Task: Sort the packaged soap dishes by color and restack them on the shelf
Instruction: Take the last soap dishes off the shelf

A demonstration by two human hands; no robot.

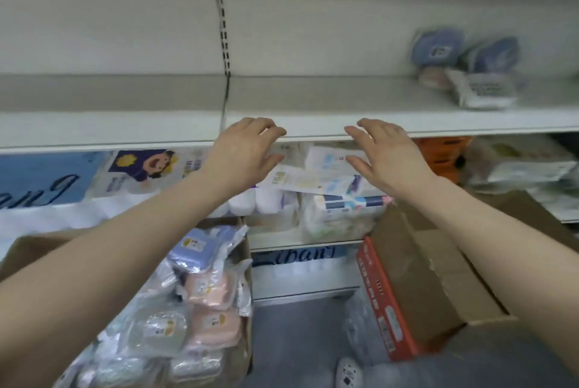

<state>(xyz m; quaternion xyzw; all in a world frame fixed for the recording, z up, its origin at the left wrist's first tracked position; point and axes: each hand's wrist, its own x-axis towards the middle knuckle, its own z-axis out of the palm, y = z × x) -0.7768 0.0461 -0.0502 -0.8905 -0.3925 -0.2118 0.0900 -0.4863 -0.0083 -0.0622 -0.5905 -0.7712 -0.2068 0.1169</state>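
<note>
Both hands empty. Left hand point(242, 154) and right hand point(387, 154) are raised side by side at the front edge of the white metal shelf point(313, 99), fingers loosely spread and slightly bent, palms down, gripping nothing; can't tell if fingertips touch the edge. On that shelf, far right: two blue plastic-wrapped soap dishes point(463, 49) leaning at the back wall, a pinkish wrapped one point(434, 78) below them, a white labelled packet point(481, 91) lying in front; all blurred. Below the left forearm, an open brown cardboard box point(18, 249) holds the unsorted pile of wrapped soap dishes point(188, 309): blue on top, pink mid, grey-green lower left. Red-and-brown cardboard box point(416, 287) on the floor at right. Tissue packs point(338, 209) on the lower shelf behind the hands.
</note>
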